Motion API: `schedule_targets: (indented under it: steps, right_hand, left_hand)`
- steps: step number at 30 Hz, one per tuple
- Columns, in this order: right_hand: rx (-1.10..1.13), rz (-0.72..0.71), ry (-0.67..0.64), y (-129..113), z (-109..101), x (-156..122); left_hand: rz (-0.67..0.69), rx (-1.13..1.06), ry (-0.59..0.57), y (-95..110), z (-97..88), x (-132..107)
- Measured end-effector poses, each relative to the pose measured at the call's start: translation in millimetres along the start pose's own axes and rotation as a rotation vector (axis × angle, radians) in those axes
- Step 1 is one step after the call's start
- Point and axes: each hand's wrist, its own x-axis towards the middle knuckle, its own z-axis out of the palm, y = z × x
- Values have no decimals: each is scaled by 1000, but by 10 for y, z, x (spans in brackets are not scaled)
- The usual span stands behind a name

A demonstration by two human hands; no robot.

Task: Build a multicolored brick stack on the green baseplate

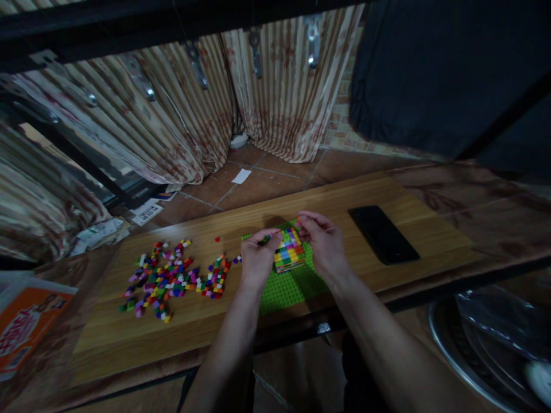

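Observation:
A green studded baseplate (286,291) lies on the wooden board, and a block built of small multicoloured toy bricks (289,250) stands on it. My left hand (257,259) is at the block's left side, thumb and fingers pinched together; what sits between them is too small and dark to name. On the far right side of the block, my right hand (323,241) is closed in a pinch on a small orange toy brick (298,219). Left of my left hand lies a spread heap of loose toy bricks (166,278).
A black phone or tablet (383,234) rests on the right of the wooden board (206,338). One red brick (217,239) lies apart from the heap. An orange-and-white package (32,324) is at far left, a metal-rimmed round container (447,355) at lower right. Curtains (284,92) hang behind.

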Motion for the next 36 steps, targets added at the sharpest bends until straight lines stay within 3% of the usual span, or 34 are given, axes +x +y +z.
schedule_targets:
  steps: [6, 24, 28, 33, 36]
  right_hand:
    - [-58, -75, -17, 1, 15, -5]
    - [-99, -100, -45, -8, 16, -8]
    - [-195, -208, -152, -6, -19, -31]
    - [-574, -537, -411, -12, -77, -79]
    - [-727, -611, -455, 1, -87, -83]
  left_hand:
    - [35, 12, 6, -39, -6, 32]
    - [-14, -92, -62, -36, -39, -22]
    - [-39, -120, -46, -37, -57, -37]
    - [-24, -95, 5, -79, -117, -2]
    - [-20, -87, 14, -94, -146, 15]
